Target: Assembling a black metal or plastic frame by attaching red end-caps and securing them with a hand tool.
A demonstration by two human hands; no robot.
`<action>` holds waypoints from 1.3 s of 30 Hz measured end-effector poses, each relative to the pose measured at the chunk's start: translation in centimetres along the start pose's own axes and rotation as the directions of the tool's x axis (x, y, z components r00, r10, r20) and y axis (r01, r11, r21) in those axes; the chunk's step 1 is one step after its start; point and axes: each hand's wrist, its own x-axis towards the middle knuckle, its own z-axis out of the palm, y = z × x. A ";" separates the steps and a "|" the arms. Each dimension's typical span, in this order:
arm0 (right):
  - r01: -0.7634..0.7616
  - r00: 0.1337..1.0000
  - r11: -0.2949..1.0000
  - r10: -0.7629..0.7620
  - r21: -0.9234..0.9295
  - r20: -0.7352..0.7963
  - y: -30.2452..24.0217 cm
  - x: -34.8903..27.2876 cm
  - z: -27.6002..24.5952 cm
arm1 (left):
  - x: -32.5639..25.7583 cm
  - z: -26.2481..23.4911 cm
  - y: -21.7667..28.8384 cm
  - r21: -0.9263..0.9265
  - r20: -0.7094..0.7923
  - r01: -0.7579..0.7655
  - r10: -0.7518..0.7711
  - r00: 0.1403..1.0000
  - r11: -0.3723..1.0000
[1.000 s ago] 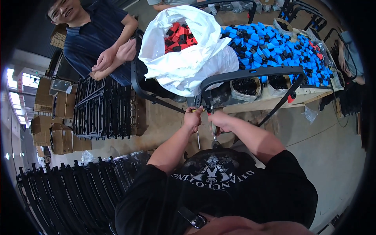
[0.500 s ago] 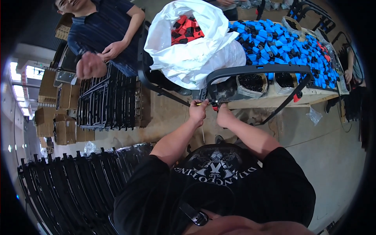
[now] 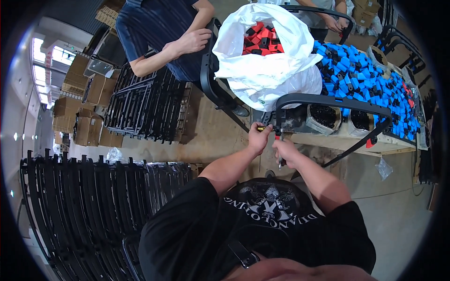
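At the near end of a black tubular frame (image 3: 335, 99), my left hand (image 3: 258, 139) is closed in a pinch. A thin yellow-and-black piece (image 3: 262, 128) sticks out between its fingers; its kind is too small to tell. My right hand (image 3: 288, 152) is curled just below a small red part (image 3: 277, 136) on the frame's end. A dark object with a metallic tip (image 3: 281, 164) pokes out beneath this hand, mostly hidden by the fingers. Another red part (image 3: 371, 142) sits on the frame's right leg.
A white sack (image 3: 267, 77) of red and black plastic pieces stands ahead. Right of it, blue and black pieces (image 3: 356, 77) cover a wooden table (image 3: 347, 149) with boxes of small black parts (image 3: 323, 117). Black frames (image 3: 84, 201) are stacked at left. One person (image 3: 159, 37) stands front left, another across the table.
My view has shifted, so the scene sits further right and lower. My right hand has drawn back from the frame's end, and a metallic tip shows beneath it. The front-left person's raised hand has lowered.
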 end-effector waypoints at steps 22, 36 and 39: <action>0.146 0.790 0.523 -0.573 -0.840 -0.219 7.4 8.9 -3.0 | -1.4 0.9 5.9 -0.046 0.105 0.356 -0.350 0.931 0.933; 0.182 0.899 0.808 -0.368 -0.561 -0.238 7.6 4.5 -0.2 | -3.8 -2.4 -4.8 0.560 0.079 0.066 -0.132 0.988 0.826; 0.171 0.875 0.796 -0.394 -0.581 -0.282 7.5 4.3 -0.2 | -5.0 0.1 0.0 0.558 0.005 0.104 -0.129 0.992 0.823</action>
